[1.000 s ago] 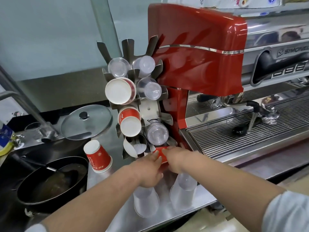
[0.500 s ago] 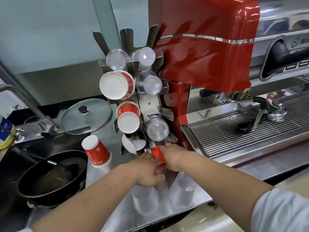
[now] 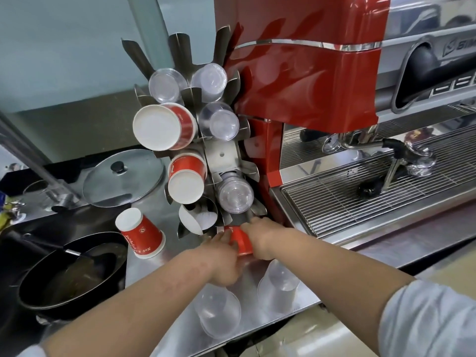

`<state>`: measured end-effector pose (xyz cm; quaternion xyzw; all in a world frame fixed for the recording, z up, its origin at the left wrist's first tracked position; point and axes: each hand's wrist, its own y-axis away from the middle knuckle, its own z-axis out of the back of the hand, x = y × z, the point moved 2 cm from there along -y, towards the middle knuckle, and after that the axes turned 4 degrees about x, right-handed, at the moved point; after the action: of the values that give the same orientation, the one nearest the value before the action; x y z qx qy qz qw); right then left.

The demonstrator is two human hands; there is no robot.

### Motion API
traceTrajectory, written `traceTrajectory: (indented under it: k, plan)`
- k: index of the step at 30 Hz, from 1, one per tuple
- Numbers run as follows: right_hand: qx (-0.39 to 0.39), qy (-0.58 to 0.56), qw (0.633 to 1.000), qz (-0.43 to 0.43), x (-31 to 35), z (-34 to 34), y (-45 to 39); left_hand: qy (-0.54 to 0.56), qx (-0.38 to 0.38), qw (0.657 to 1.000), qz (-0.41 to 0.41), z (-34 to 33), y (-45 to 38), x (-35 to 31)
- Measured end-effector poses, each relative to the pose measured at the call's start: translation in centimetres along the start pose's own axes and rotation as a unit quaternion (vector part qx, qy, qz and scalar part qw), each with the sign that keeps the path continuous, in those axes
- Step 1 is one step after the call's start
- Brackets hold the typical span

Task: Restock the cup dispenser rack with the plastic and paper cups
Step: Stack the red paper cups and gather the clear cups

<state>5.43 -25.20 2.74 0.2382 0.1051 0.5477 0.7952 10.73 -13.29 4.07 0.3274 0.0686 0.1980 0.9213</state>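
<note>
Head view: both hands on a red paper cup at the foot of the dispenser rack.
Right hand and left hand both gripped the cup, right hand nearer the rack. Cup's long axis ran toward the rack's bottom-right slot, directly beyond the hands. Two clear plastic cups stood mouth-down nearer than the rack.

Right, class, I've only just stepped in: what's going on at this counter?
A person is restocking a metal cup rack beside a red espresso machine. Both hands, left hand and right hand, grip a red paper cup at the rack's bottom slot. Upper slots already hold clear plastic and red paper cups. Waiting on the steel counter: another red paper cup upside down, plus two clear plastic cups nearer the edge.
</note>
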Motion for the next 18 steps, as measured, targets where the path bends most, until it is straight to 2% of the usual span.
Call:
traceTrajectory:
  k: [6, 11, 15, 18]
  plan:
    - [0.063, 0.026, 0.997, -0.028, 0.5, 0.1, 0.4, 0.027, -0.039, 0.999, -0.016, 0.6, 0.3, 0.9]
    - [0.086, 0.037, 0.995, -0.034, 1.1, 0.2, 0.6, 0.025, -0.050, 0.998, -0.029, 0.5, 0.3, 0.9]
    - [0.089, -0.030, 0.995, -0.030, 1.1, 1.3, 1.0, 0.052, -0.060, 0.996, -0.034, 0.3, 0.9, 1.5]
    - [0.080, -0.113, 0.990, -0.035, 1.1, 2.8, 2.1, 0.122, -0.077, 0.988, -0.046, 0.2, 1.5, 2.4]
